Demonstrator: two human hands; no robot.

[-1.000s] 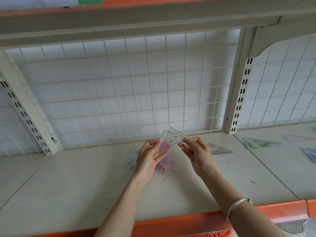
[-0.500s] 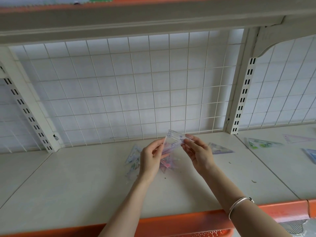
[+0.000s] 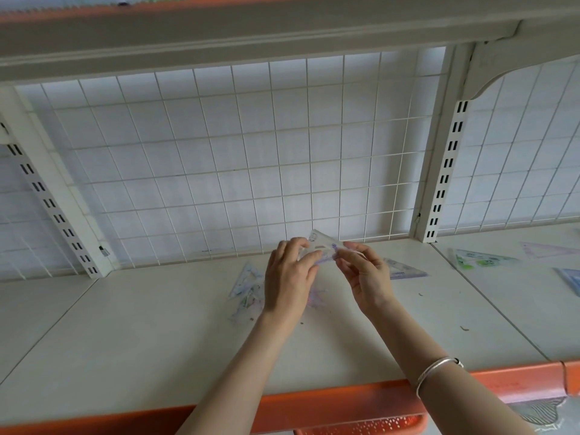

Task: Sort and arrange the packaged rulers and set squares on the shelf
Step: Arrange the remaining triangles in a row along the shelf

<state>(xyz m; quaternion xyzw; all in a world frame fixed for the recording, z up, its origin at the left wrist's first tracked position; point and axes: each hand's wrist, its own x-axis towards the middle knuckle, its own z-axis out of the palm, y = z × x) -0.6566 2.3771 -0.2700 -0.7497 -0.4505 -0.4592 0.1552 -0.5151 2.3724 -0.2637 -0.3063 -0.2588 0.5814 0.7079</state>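
- Left hand (image 3: 287, 277) and right hand (image 3: 365, 277) are both raised above the shelf (image 3: 157, 324), each pinching one end of a single clear packaged set square (image 3: 323, 249) between thumb and fingertips.
- Held set square: one; its upper corner stands clear in front of the wire grid back panel (image 3: 235, 152), its lower edge is covered by both hands.
- Loose pile of packaged set squares (image 3: 246, 293) lies flat on the shelf beneath the left hand; the count cannot be made, as the pieces overlap and the hand hides part.
- One set square (image 3: 405, 271) lies flat just right of the right hand, partly hidden by it.
- Neighbouring shelf bay to the right: three packaged pieces visible, a green-printed one (image 3: 480, 259), a pale pink one (image 3: 549, 249) and a blue one (image 3: 569, 277) cut off by the frame edge.
- Print on all packages is too blurred to read.
- One silver bangle (image 3: 436, 370) on the right wrist.
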